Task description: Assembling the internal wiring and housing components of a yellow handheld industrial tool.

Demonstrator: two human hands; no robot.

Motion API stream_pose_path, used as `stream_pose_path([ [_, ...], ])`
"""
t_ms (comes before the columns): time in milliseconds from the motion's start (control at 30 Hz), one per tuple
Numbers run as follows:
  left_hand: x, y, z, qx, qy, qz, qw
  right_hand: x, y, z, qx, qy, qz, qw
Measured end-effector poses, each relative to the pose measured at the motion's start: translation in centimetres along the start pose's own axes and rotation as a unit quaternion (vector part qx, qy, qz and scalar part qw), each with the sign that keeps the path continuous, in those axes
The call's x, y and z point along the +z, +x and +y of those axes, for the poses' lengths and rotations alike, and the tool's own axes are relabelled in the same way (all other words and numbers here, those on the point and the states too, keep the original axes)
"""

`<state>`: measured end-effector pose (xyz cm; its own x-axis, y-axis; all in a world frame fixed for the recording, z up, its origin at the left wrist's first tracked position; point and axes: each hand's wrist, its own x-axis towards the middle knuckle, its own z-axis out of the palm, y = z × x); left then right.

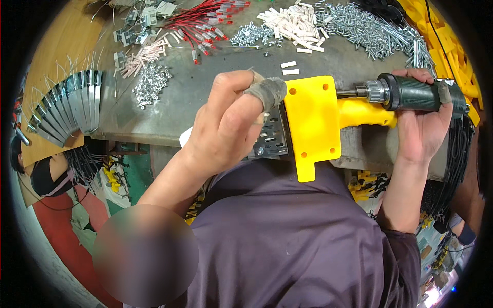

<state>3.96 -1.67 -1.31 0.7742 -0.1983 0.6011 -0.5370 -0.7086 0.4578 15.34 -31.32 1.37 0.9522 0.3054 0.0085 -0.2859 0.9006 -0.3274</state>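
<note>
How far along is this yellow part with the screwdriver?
Done: cannot tell; no seated screw shows, and three holes in the yellow plate look empty. In hand: the left hand steadies the plate and the metal bracket beside it, while the right hand holds the green driver, bit at the plate's right edge. Left: screw piles and stacked metal strips wait on the bench.

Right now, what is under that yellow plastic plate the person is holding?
A perforated grey metal bracket sticks out from beneath the yellow plate at its left edge, beside the left hand. The grey worktable lies below. How far the bracket runs underneath is hidden by the plate.
</note>
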Motion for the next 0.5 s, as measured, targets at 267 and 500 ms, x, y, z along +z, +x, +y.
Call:
stream_pose_path([
  [267, -0.4, 1.1, 0.2, -0.030, 0.044, -0.041, 0.998, 0.1, -0.2, 0.2, 0.000, 0.012, 0.005, 1.000],
  [500, -0.5, 0.9, 0.0, -0.043, -0.003, -0.037, 0.998, 0.3, -0.1, 0.3, -0.003, -0.014, -0.004, 1.000],
])
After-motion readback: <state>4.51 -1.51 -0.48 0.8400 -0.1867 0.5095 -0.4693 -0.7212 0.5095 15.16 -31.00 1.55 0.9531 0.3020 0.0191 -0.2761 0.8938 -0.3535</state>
